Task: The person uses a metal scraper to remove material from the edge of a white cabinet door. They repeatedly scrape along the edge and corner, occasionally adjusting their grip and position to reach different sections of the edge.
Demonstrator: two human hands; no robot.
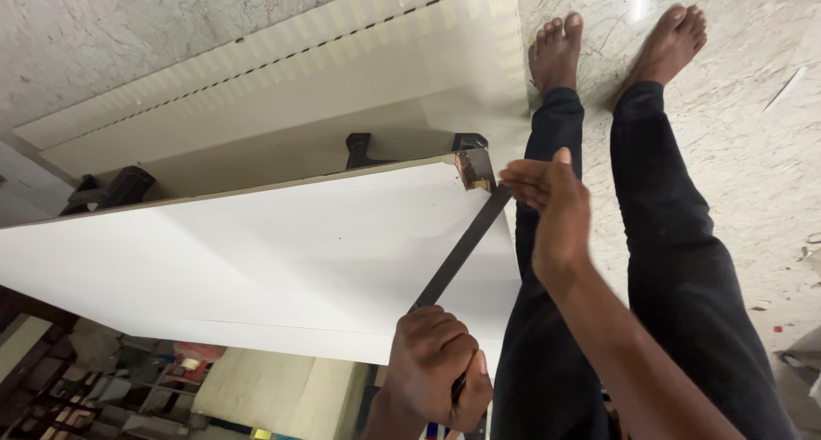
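Across the head view, a white board (256, 252) stood on edge over the marble floor (753, 149), and a dark metal bar clamp (466, 239) ran from its upper corner down to the left hand (436, 367), which was clenched around the bar's lower end. The right hand (552, 200) hovered flat and released by the clamp head. That bar looked stiff, heavy and slick, best gripped low. Counted: one board, three clamps along the edge, two hands
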